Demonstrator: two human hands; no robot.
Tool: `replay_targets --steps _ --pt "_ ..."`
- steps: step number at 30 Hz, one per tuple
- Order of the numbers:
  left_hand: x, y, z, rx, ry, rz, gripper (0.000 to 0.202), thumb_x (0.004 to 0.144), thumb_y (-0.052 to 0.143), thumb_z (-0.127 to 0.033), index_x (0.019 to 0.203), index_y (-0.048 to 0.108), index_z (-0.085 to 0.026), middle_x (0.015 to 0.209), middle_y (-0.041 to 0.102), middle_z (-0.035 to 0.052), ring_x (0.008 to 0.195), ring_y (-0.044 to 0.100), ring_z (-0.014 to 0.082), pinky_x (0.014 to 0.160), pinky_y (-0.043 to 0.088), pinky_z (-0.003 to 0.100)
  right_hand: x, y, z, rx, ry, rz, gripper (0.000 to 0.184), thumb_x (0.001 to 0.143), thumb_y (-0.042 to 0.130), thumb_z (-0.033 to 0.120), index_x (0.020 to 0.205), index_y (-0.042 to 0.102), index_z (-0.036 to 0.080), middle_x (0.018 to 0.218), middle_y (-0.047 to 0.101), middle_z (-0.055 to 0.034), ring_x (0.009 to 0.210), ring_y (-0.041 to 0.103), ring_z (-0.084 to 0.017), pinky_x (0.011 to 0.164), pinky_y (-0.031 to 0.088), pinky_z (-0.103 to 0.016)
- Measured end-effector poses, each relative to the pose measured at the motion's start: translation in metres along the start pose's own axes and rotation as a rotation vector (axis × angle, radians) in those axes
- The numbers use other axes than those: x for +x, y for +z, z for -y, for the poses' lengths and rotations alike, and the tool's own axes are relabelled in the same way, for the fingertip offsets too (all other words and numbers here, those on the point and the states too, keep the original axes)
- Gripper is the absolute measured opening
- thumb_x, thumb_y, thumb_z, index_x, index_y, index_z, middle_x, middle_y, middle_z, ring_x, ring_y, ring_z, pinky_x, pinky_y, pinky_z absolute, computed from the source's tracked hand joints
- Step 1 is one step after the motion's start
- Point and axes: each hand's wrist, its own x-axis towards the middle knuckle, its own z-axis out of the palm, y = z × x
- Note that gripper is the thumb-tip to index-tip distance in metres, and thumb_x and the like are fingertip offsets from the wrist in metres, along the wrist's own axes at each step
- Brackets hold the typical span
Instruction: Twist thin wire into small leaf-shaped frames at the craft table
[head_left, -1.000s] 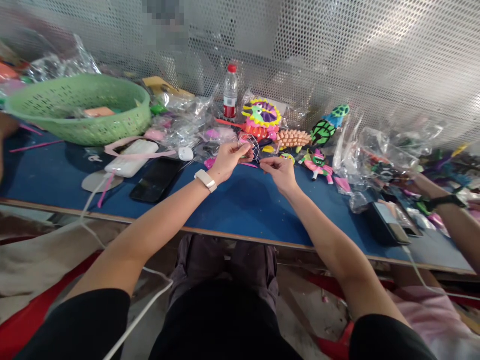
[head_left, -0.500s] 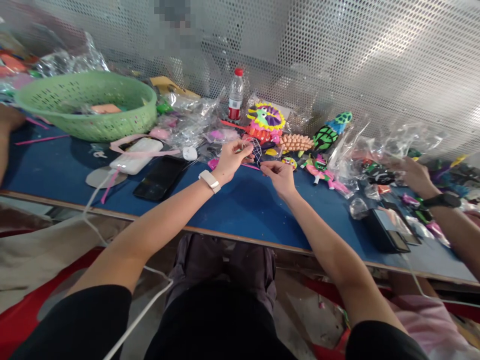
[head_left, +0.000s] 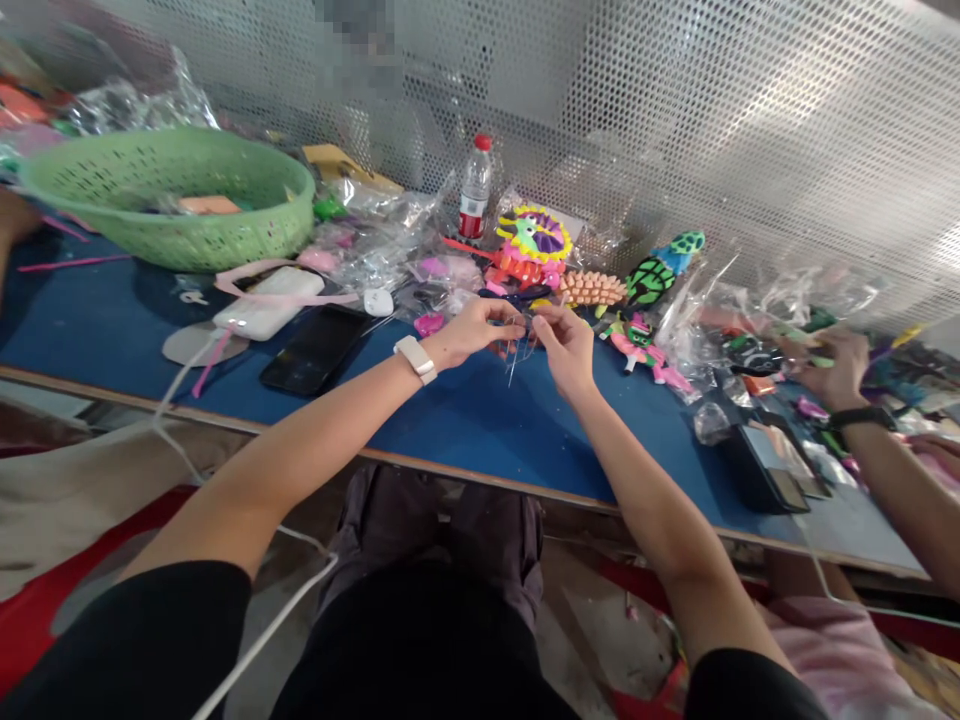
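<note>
Over the blue bench (head_left: 487, 425), left hand (head_left: 471, 333) and right hand (head_left: 564, 345) both pinch a small wiry piece (head_left: 516, 352); the green basket (head_left: 225, 238) far left holds a flat orange piece (head_left: 201, 204).

Deep blue on the table top (head_left: 480, 430). Hole-dotted green on the basket (head_left: 225, 235). Red cap, red label on the bottle (head_left: 475, 190). Black phone (head_left: 311, 350), white wristband (head_left: 415, 358). Yellow-rimmed purple on the round toy (head_left: 534, 235), black-striped green on the turtle toy (head_left: 649, 282). Pale thin strands (head_left: 514, 362).
</note>
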Motion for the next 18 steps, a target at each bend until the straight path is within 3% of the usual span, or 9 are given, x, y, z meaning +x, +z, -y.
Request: replay_targets --steps 4,8,13,18 --pt "-0.002 0.007 0.002 0.028 0.046 -0.016 0.034 0.085 0.105 -0.041 0.095 0.082 -0.018 0.086 0.080 0.0072 0.067 0.073 0.0176 0.058 0.061 0.032 0.002 -0.006 0.009 -0.082 -0.037 0.045 0.051 0.089 0.088 0.077 0.090 0.081 0.026 0.079 0.078 -0.0015 0.068 0.070 -0.019 0.066 0.062 -0.037" --pt "-0.002 0.012 0.006 0.029 0.088 -0.081 0.024 0.089 0.100 -0.035 0.096 0.083 -0.020 0.079 0.078 0.0046 0.066 0.071 0.0172 0.057 0.057 0.030 0.003 -0.008 0.010 -0.029 0.001 0.099 0.048 0.085 0.095 0.072 0.095 0.082 0.026 0.083 0.081 -0.0011 0.066 0.069 -0.017 0.066 0.064 -0.037" --pt "-0.001 0.017 0.010 0.034 0.110 -0.152 0.009 0.098 0.086 -0.025 0.094 0.079 -0.020 0.079 0.075 0.0017 0.066 0.067 0.0156 0.067 0.057 0.032 0.002 -0.005 0.008 -0.001 0.010 0.107 0.046 0.088 0.094 0.069 0.094 0.079 0.026 0.080 0.079 0.0006 0.063 0.068 -0.016 0.063 0.063 -0.035" --pt "-0.001 0.019 0.009 0.054 0.058 -0.142 0.016 0.099 0.075 -0.020 0.084 0.073 -0.020 0.082 0.072 0.0022 0.072 0.065 0.0160 0.073 0.056 0.033 -0.002 0.000 0.009 -0.050 0.022 0.084 0.041 0.088 0.094 0.063 0.092 0.079 0.026 0.078 0.078 -0.0002 0.063 0.066 -0.016 0.064 0.063 -0.036"
